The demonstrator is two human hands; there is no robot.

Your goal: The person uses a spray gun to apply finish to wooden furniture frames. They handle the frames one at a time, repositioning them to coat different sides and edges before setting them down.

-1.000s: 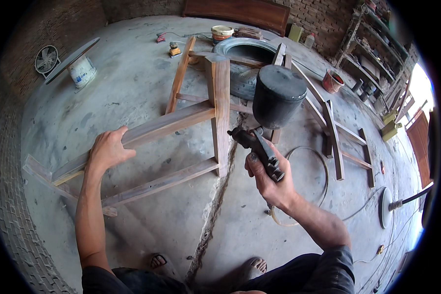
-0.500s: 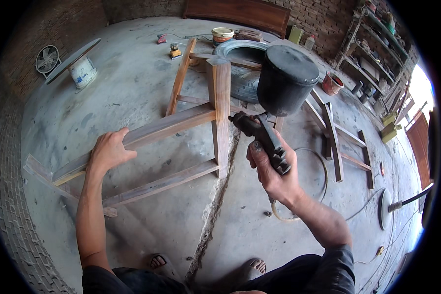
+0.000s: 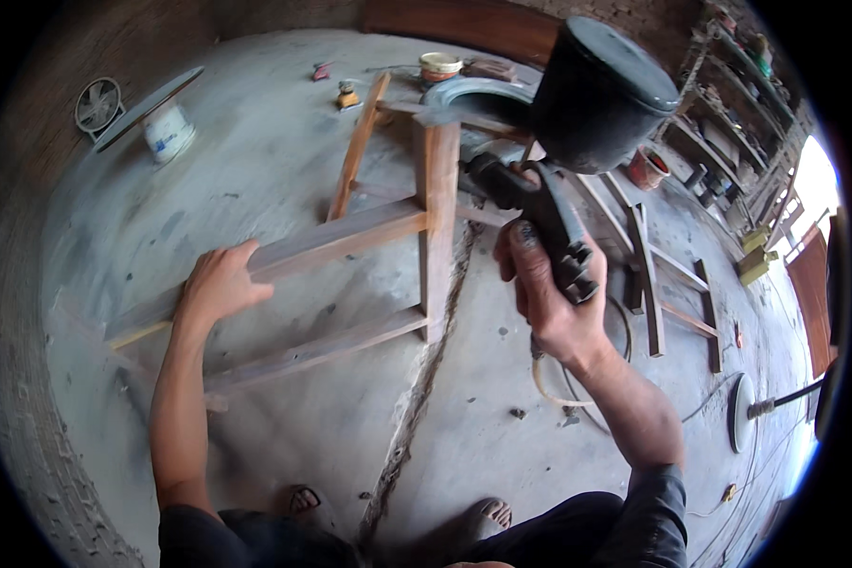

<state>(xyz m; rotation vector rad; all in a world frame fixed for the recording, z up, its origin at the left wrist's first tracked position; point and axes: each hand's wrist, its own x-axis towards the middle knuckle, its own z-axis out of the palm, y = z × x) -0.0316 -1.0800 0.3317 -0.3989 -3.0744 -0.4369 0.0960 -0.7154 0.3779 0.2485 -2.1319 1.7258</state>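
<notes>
My right hand (image 3: 566, 312) is wrapped round the grip of a black spray gun (image 3: 554, 222). A dark round cup (image 3: 596, 99) sits on top of the gun, and a pale hose hangs below. The gun is up in the air, just right of the nearest post of a wooden furniture frame (image 3: 441, 218), apart from it. At left, my left hand (image 3: 222, 284) is closed over the frame's upper rail, thumb on the near side. A lower rail (image 3: 322, 348) runs beneath it. Part of the frame's left end is blurred.
Behind the frame lies a tire (image 3: 478, 87), with a paint bucket (image 3: 440, 66) and a yellow sander (image 3: 347, 97) nearby. Another wooden frame (image 3: 648, 275) stands at right, near a red bucket (image 3: 647, 168) and shelves. A round board on a white bucket (image 3: 168, 133) is far left.
My right hand has raised the spray gun and carried it to the right, away from the post. My left hand stays on the upper rail.
</notes>
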